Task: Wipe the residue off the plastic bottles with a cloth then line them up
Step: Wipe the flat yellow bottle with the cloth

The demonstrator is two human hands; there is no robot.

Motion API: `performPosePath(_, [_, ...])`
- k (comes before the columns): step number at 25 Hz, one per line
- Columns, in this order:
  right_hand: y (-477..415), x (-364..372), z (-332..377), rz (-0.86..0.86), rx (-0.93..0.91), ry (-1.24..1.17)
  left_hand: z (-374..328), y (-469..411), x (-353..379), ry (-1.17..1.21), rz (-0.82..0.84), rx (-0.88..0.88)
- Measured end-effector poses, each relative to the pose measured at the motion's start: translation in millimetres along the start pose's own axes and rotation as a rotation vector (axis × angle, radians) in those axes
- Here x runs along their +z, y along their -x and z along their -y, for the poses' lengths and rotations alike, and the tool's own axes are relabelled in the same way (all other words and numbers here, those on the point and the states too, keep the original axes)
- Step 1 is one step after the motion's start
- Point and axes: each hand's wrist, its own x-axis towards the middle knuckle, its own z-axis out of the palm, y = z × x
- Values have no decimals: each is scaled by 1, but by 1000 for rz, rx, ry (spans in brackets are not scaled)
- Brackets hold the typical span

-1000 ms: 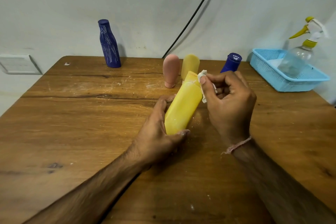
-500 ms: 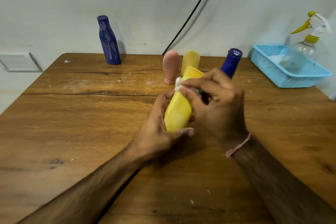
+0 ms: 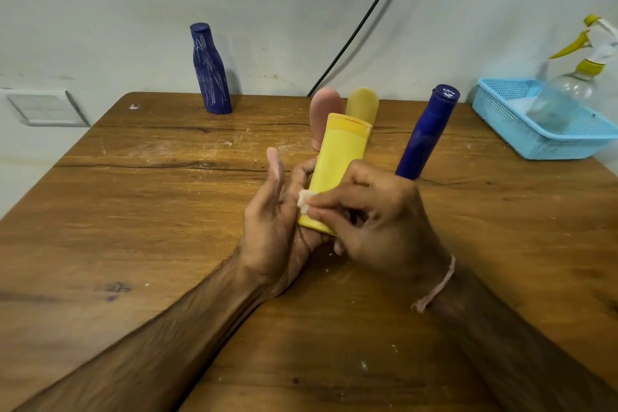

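A yellow plastic bottle point(image 3: 337, 164) is tilted away from me above the wooden table point(image 3: 150, 211). My left hand point(image 3: 277, 221) cups its lower end from below, thumb sticking up. My right hand point(image 3: 371, 221) pinches a small white cloth point(image 3: 303, 202) against the bottle's lower left side. Behind stand a pink bottle point(image 3: 322, 114), a second yellow bottle point(image 3: 363, 105) and a dark blue bottle point(image 3: 428, 134). Another dark blue bottle point(image 3: 209, 70) with white streaks stands at the table's back edge.
A light blue mesh basket point(image 3: 521, 140) at the back right holds a clear spray bottle point(image 3: 568, 84) with a yellow trigger. White residue smears and crumbs lie on the table. A black cable point(image 3: 361, 23) runs up the wall behind.
My right hand has slid the cloth from the bottle's top down to its lower end. The left thumb has lifted off the bottle.
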Motion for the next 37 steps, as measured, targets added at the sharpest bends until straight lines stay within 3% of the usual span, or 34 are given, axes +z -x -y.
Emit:
performPosePath(2, [2, -6, 2, 151, -104, -67, -2, 1, 2, 42, -6, -3])
performPosePath(4, [0, -13, -4, 149, -127, -57, -2, 1, 5, 5, -33, 12])
performPosePath(9, [-9, -15, -8, -429, 94, 188, 5, -3, 5, -459, -89, 68])
performPosePath(13, [-13, -17, 10, -406, -87, 205, 11, -1, 2, -949, -65, 262])
performPosePath(15, [-13, -20, 15, -424, -130, 234, 9, 0, 2, -1073, -91, 355])
performPosePath(19, [-14, -28, 9, -624, 76, 132, 3, 1, 3, -1066, -205, 279])
performPosePath(24, [-16, -37, 5, -449, 200, -71, -2, 2, 7, -1157, -253, 292])
performPosePath(29, [-18, -34, 20, -296, -35, 116, -5, 1, 6, -1228, -301, 256])
performPosePath(34, [-18, -42, 5, -324, 83, 81, -5, 1, 4, -1294, -312, 235])
performPosePath(37, [-19, -33, 13, -315, 33, 88, -4, 1, 7, -1292, -320, 248])
